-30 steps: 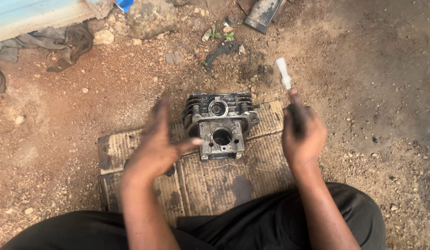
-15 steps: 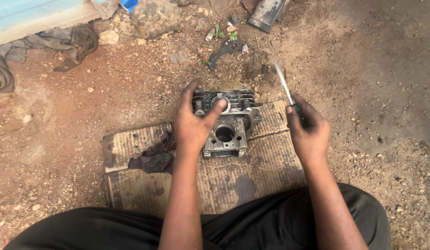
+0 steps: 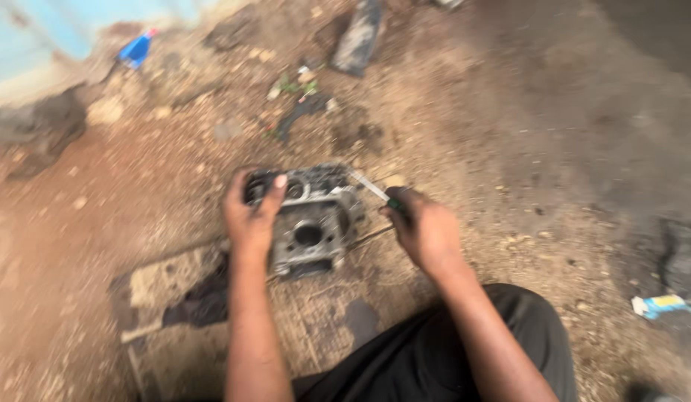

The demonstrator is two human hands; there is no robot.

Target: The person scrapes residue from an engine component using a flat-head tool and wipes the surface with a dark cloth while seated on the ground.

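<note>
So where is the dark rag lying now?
The dark rag lies on the cardboard mat, left of the engine part and below the left hand.

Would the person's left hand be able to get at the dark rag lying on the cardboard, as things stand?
Probably yes. The left hand grips the engine block, and the dark rag lies just beside that forearm on the cardboard, with nothing over it. The hand would have to release the block first.

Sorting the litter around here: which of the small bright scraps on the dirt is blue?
The blue scrap at the far upper left; the other, lower right, is a white and yellow tube.
</note>
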